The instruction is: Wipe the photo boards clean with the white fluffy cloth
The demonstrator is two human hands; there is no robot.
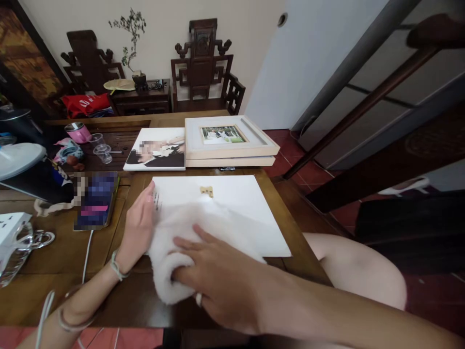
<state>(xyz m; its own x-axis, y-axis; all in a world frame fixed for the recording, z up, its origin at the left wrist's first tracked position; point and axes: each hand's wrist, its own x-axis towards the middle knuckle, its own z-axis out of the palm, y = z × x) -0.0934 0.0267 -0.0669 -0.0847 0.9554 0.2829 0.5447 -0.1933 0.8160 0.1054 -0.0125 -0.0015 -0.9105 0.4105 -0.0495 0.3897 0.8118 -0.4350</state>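
Observation:
A white board [232,198] lies face down on the wooden table [54,257], with a small brass hanger [206,191] near its far edge. My right hand [214,276] presses a fluffy white cloth [174,232] onto the board's near left part, fingers curled round the cloth. My left hand [140,225] rests flat against the board's left edge, fingers together and stretched out, holding nothing.
Stacked wooden picture frames [228,140] and a photo print [156,150] lie behind the board. A phone [96,201] with a white cable lies to the left, beside plastic cups [101,148] and a power strip [10,225]. Carved chairs [203,68] stand behind. My knee [359,271] is at the right.

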